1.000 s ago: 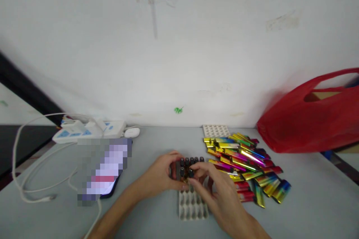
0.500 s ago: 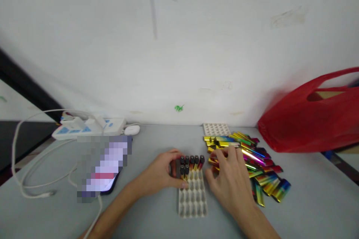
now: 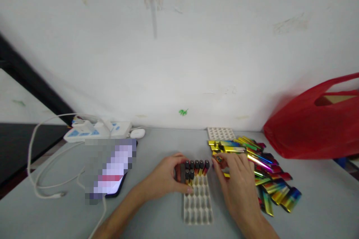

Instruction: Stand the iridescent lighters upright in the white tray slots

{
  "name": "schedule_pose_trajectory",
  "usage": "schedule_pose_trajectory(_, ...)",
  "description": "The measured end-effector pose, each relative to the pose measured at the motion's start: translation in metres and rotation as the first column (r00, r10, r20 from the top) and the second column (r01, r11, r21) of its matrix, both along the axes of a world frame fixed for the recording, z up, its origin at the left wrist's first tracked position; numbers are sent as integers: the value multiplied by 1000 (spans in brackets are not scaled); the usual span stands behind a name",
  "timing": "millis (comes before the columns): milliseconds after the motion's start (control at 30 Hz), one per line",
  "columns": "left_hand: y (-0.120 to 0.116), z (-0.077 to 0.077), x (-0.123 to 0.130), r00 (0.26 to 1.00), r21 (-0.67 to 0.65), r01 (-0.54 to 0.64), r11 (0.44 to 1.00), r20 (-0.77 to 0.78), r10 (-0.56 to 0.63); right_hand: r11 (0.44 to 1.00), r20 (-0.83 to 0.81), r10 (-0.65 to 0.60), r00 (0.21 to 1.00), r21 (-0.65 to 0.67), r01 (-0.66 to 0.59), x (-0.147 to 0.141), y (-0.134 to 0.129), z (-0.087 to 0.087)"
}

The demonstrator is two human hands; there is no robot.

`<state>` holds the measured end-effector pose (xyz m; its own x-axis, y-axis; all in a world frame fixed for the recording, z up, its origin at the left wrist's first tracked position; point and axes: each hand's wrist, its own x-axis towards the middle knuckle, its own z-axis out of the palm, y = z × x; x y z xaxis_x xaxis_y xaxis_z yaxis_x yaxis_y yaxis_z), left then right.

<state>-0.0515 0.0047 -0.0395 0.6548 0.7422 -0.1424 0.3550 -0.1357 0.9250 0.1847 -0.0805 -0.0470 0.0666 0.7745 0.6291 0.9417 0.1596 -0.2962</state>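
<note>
My left hand (image 3: 162, 179) is curled round the left side of a white tray (image 3: 198, 209) with rows of slots. Its thumb presses on the tray's edge and its index finger lies by the far corner. Several small pieces with black tops and gold or red bodies (image 3: 197, 166) stand upright in the tray's far rows; the nearer slots hold nothing. To the right, my right hand (image 3: 239, 185) pinches a small shiny gold piece (image 3: 219, 159) between thumb and fingers, apart from the tray. That hand partly covers a pile of flat, shiny, multicoloured metallic pieces (image 3: 276, 186).
A second white slotted tray (image 3: 221, 133) lies behind the pile by the wall. A red bag (image 3: 311, 127) stands at the right. On the left are a phone (image 3: 114, 171) with a blurred screen, a white power strip (image 3: 98, 130), cables and a small white case (image 3: 137, 133).
My right hand has come up slightly from the pile, and a gold piece now shows in its fingertips. My left hand stays on the tray. The whole view has shifted a little.
</note>
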Motion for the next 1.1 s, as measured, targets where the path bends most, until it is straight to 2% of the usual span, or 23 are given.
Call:
schedule_pose_trajectory(67, 0, -2, -1, 1000, 0, -3, 1000, 0, 3, 1000, -178, -11, 984, 21, 16, 0, -1, 2)
schedule_pose_trajectory(133, 1, -4, -1, 1000, 1, -1, 1000, 1, 1, 998, -411, -59, 910, -32, 51, 0, -3, 5)
schedule_pose_trajectory(233, 1, -4, -1, 1000, -2, 5, 1000, -6, -5, 991, -722, -93, 686, -133, -6, 1, -3, 10)
schedule_pose_trajectory(300, 1, -4, 0, 1000, 0, -1, 1000, -9, 1, 988, -855, -91, 511, -143, -63, 2, -1, 13)
schedule_pose_trajectory(433, 0, -3, 0, 1000, -6, -20, 1000, -9, 20, 976, -970, -139, 200, -169, -140, 7, 5, 15)
schedule_pose_trajectory(567, 1, -4, 0, 1000, -9, -11, 1000, 3, 11, 947, -990, -98, -98, -62, -316, 6, 7, 18)
schedule_pose_trajectory(633, 1, -5, -1, 1000, -19, -5, 1000, 13, 5, 926, -973, -94, -210, -7, -378, 4, 6, 21)
schedule_pose_trajectory(700, 2, -6, -1, 1000, -21, 4, 1000, 22, -4, 901, -955, -86, -284, 47, -431, 2, 5, 24)
schedule_pose_trajectory(767, 2, -7, -2, 1000, -13, 5, 1000, 21, -5, 878, -945, -74, -319, 89, -469, 1, 5, 25)
schedule_pose_trajectory(967, 1, -5, 1, 1000, -20, 5, 1000, 7, -4, 833, -885, -165, -435, 111, -541, 4, 2, 22)
schedule_pose_trajectory(1100, 3, 5, -5, 999, -57, 38, 998, 2, -38, 800, -876, -159, -455, 156, -579, 5, 2, 22)
